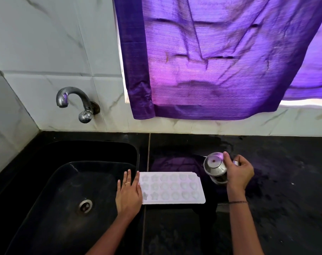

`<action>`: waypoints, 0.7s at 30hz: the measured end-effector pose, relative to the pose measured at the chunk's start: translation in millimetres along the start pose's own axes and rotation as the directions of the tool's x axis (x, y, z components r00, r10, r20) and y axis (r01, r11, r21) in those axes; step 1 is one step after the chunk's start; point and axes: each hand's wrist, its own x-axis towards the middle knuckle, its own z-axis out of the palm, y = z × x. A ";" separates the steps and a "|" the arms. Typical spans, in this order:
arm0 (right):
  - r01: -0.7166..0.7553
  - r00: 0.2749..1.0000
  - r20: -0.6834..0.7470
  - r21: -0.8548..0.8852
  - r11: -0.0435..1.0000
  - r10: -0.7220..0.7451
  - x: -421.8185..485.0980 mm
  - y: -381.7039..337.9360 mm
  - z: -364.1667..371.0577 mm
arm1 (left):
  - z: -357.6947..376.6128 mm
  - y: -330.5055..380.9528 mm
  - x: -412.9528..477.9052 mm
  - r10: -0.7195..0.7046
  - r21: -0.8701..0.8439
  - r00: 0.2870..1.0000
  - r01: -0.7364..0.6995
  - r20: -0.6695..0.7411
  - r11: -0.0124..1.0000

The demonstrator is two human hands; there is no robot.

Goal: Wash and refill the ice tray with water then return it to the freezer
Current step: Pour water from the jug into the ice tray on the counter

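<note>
Ice tray (174, 188) — left end under left hand (128, 196).

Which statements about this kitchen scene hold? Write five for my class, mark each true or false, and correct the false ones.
1. The ice tray lies in the sink. False: it lies on the black counter, right of the sink.
2. The right hand grips a steel pot. True.
3. Water streams from the tap. False: no stream shows.
4. The left hand lies flat at the tray's left end. True.
5. A purple curtain hangs above the counter. True.
</note>
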 end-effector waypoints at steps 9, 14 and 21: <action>0.089 0.995 0.045 -0.091 0.992 -0.085 -4.0 -4.4 -9.6 | -1.9 1.0 -0.8 0.008 -0.014 1.000 -0.008 0.009 1.000; 0.114 0.993 0.055 -0.136 0.984 -0.107 -7.6 -10.3 -11.2 | -0.7 0.0 0.9 0.008 -0.006 1.000 -0.008 0.014 1.000; 0.144 0.989 0.054 -0.196 0.970 -0.136 -9.1 -14.1 -13.2 | -1.7 0.2 0.3 0.016 0.001 1.000 -0.016 0.018 1.000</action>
